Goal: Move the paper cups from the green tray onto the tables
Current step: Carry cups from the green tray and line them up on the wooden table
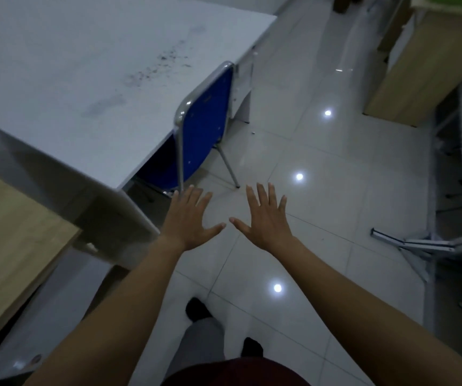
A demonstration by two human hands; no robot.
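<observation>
My left hand (189, 218) and my right hand (264, 218) are stretched out in front of me over the tiled floor, palms down, fingers spread, holding nothing. Their thumbs nearly meet. A green patch (452, 1) shows at the top right corner on a wooden table (424, 68); I cannot tell whether it is the tray. No paper cup is in view. A white table (85, 65) fills the upper left, its corner just left of my left hand.
A blue chair (204, 121) with a metal frame is pushed under the white table. Another wooden tabletop (9, 240) lies at the left edge. Metal table legs (419, 246) stand at the right. My legs and dark shoes (199, 309) are below on the glossy floor.
</observation>
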